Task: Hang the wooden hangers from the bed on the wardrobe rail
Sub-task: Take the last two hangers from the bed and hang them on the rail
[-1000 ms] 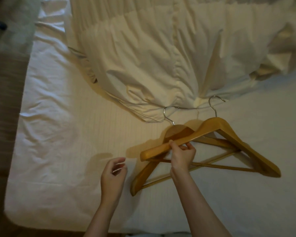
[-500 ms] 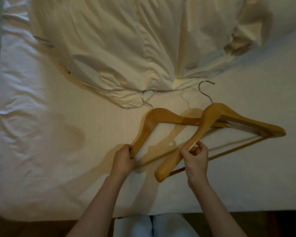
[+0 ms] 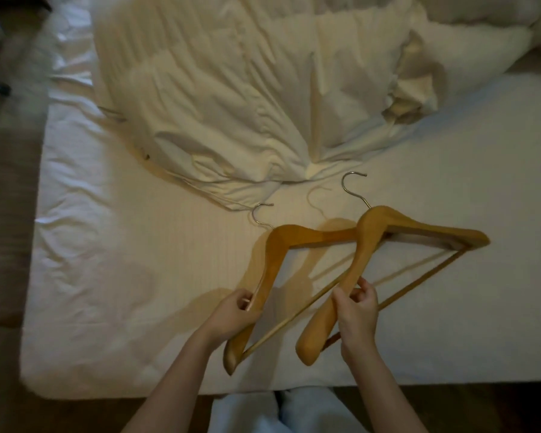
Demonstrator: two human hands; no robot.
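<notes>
head view: two honey-brown wooden triangular hangers with silver wire hooks sit over the white-sheeted bed (image 3: 107, 276) and cast shadows on it. their hooks point toward the crumpled cream duvet (image 3: 231, 104). the left hand (image 3: 235, 314) curls fingers and thumb round the near arm of the left hanger (image 3: 294, 236), whose rounded tip sticks out below the fist. the right hand (image 3: 356, 317) pinches the near arm of the right hanger (image 3: 365, 245) between thumb and bent fingers, above its tip. the right hanger crosses over the left hanger's far arm. pale-trousered legs (image 3: 294, 410) show at the bed's edge.
</notes>
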